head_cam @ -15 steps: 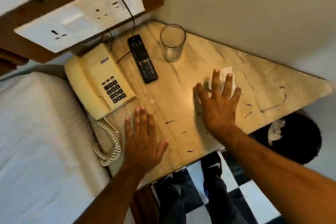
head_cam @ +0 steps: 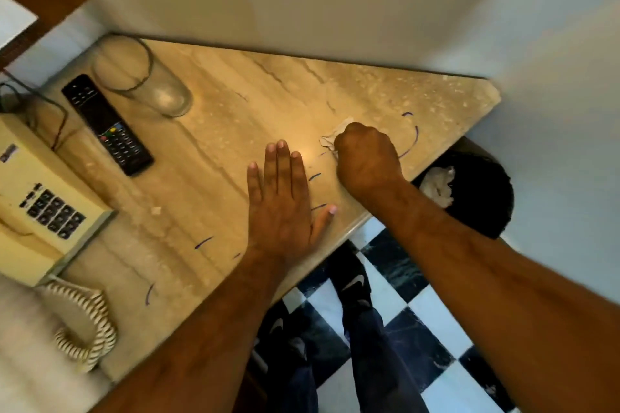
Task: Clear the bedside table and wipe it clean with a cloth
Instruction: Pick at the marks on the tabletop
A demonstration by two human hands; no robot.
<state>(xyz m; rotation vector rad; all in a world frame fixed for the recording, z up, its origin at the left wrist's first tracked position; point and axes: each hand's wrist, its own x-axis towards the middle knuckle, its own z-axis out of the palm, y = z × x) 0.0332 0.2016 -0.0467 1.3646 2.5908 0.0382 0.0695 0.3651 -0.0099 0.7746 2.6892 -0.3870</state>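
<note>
A small white cloth [head_cam: 336, 136] lies crumpled on the desk [head_cam: 235, 117], toward its right end and just short of the near edge. The right hand [head_cam: 367, 157] is balled into a fist on it, fingers clenched around the cloth so that only a pale bit shows at the far left of the knuckles. The left hand [head_cam: 285, 201] lies flat on the desk just left of the fist, fingers released and held together, thumb [head_cam: 323, 220] spread toward the near edge.

Short dark curved strands [head_cam: 411, 141] are scattered over the stone top, some right of the fist, some between the 2 hands, others nearer along the front.

Well to the left stands a clear glass [head_cam: 144, 77] at the far corner, with a black remote [head_cam: 107, 126] just beside it. A cream phone [head_cam: 37, 198] sits at the left end, its coiled cord [head_cam: 89, 325] hanging over the near left corner.

Below the right end of the desk is a black bin [head_cam: 483, 191] holding crumpled white paper [head_cam: 437, 186]. The floor [head_cam: 419, 329] is black-and-white check, with the person's dark shoes [head_cam: 352, 282] on it.
</note>
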